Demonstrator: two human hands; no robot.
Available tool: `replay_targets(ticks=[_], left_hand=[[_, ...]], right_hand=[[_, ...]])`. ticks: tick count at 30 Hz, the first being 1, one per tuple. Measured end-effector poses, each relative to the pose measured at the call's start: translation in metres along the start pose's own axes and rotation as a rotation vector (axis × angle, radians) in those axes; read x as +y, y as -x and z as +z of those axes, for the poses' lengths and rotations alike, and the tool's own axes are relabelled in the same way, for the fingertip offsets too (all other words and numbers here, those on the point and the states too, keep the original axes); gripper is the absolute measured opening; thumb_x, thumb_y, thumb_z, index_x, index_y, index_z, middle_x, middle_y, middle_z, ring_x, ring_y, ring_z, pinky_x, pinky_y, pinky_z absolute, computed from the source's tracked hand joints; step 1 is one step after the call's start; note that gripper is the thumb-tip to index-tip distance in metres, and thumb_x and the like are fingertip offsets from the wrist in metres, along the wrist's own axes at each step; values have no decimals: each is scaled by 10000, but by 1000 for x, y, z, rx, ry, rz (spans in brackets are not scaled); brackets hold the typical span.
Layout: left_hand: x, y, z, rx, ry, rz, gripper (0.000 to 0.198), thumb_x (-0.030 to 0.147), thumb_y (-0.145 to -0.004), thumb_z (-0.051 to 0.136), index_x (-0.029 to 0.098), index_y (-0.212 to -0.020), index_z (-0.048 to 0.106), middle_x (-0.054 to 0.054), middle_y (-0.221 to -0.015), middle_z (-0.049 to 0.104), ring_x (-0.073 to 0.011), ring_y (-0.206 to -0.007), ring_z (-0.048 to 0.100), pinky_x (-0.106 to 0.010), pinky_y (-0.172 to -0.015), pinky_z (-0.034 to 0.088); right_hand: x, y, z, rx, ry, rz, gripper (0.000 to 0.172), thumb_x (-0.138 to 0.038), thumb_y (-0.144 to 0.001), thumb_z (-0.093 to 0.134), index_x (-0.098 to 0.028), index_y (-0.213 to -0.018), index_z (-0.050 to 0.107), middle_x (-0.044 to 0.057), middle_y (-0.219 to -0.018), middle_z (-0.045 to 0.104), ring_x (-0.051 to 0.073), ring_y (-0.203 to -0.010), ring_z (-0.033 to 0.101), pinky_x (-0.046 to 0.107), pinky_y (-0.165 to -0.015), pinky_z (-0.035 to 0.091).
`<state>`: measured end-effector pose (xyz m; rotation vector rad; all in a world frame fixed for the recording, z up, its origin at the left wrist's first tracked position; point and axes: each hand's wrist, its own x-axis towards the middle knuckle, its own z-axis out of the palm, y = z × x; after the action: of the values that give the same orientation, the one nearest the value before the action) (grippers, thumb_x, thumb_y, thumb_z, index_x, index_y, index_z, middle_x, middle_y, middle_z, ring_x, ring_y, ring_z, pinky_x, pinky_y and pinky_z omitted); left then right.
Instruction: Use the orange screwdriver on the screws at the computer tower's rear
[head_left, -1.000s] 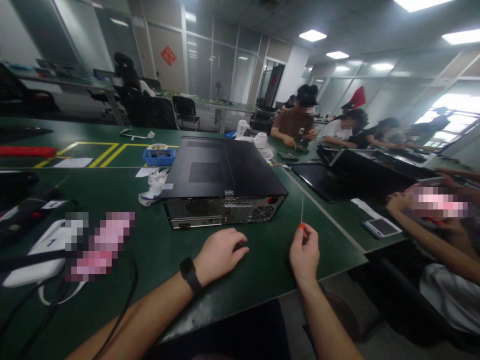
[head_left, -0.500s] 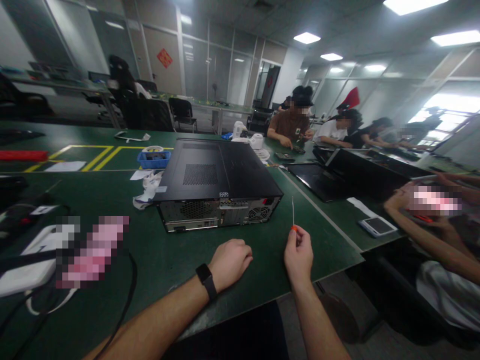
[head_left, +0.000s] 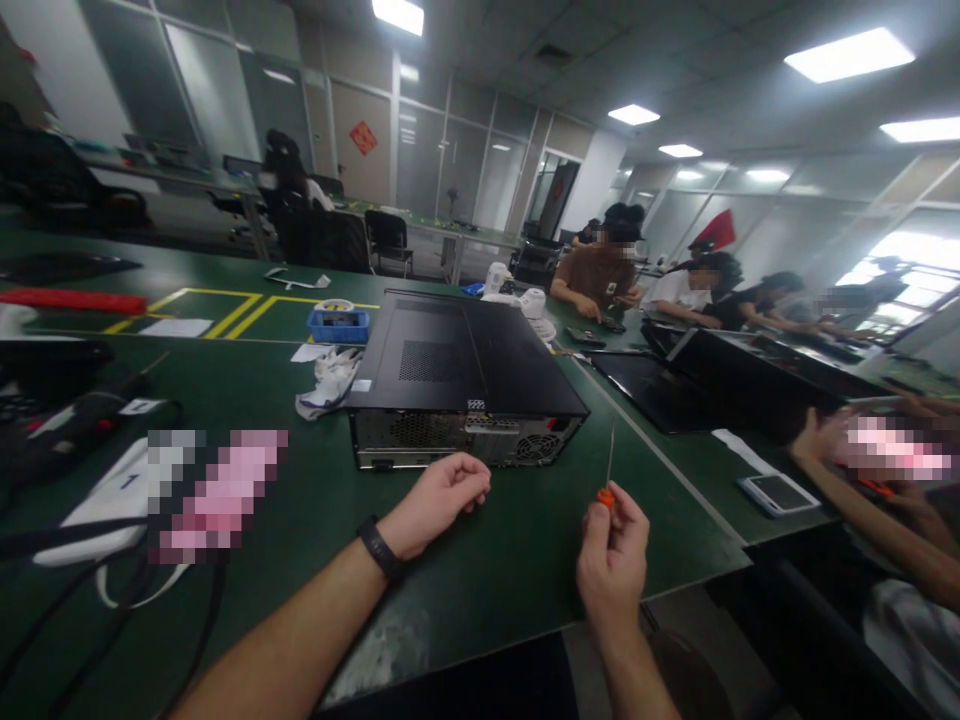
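A black desktop computer case [head_left: 450,350] lies on its side on the green table, its rear panel with a fan grille facing me. My left hand [head_left: 439,500], with a dark band at the wrist, is in front of that panel. Its fingers are curled in against the thumb, and whatever they may hold is hidden. To the right, my right hand [head_left: 615,545] grips a screwdriver [head_left: 605,497] by its orange handle. The thin shaft points up and away from me, apart from the case.
White gloves [head_left: 330,380] and a blue bin [head_left: 339,324] sit left of the case. An electric screwdriver [head_left: 71,430], a white power strip [head_left: 97,500] and cables occupy the left side. A co-worker's arms [head_left: 862,510] and another opened case [head_left: 765,370] are at right.
The view has shifted, so the scene sits farther right. My left hand has turned and its fingers have drawn together nearer the case's rear panel. My right hand still holds the screwdriver.
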<state>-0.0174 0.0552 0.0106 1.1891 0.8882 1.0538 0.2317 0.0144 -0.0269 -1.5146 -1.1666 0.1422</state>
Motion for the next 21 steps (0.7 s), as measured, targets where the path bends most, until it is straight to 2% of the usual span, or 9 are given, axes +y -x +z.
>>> replay_targets(ticks=[4, 6, 8, 13, 21], left_hand=[[6, 0, -2, 7, 169, -2, 436, 540, -778, 844, 182, -923, 641, 11, -773, 656, -100, -665, 568, -260, -648, 429], [8, -1, -3, 9, 226, -6, 451, 529, -749, 877, 179, -921, 650, 15, -761, 655, -96, -655, 562, -259, -640, 420], [9, -2, -3, 17, 270, -6, 461, 511, -721, 906, 172, -927, 670, 15, -754, 659, -92, -646, 560, -258, -637, 417], [14, -4, -7, 56, 345, 1, 461, 484, -687, 947, 151, -921, 729, 4, -765, 685, -87, -655, 577, -252, -648, 431], [24, -3, -11, 114, 457, 2, 469, 478, -648, 982, 156, -882, 732, -37, -847, 746, -106, -721, 640, -251, -692, 481]], right_hand=[[-22, 34, 13, -120, -112, -88, 486, -564, -1031, 561, -200, -1346, 624, 145, -1138, 760, 261, -970, 758, 421, -855, 629], [-32, 46, 25, -193, -125, -185, 400, -498, -1052, 554, -206, -1312, 640, 126, -1101, 778, 240, -940, 774, 376, -818, 642], [-39, 54, 37, -212, -115, -270, 335, -439, -1064, 553, -207, -1288, 646, 110, -1075, 788, 219, -918, 785, 342, -801, 647], [-43, 59, 53, -203, -82, -391, 272, -395, -1066, 553, -197, -1220, 659, 92, -1009, 792, 201, -851, 784, 312, -754, 643], [-49, 53, 50, -251, -93, -491, 187, -285, -1063, 555, -224, -1202, 664, 62, -1001, 758, 172, -874, 753, 276, -779, 623]])
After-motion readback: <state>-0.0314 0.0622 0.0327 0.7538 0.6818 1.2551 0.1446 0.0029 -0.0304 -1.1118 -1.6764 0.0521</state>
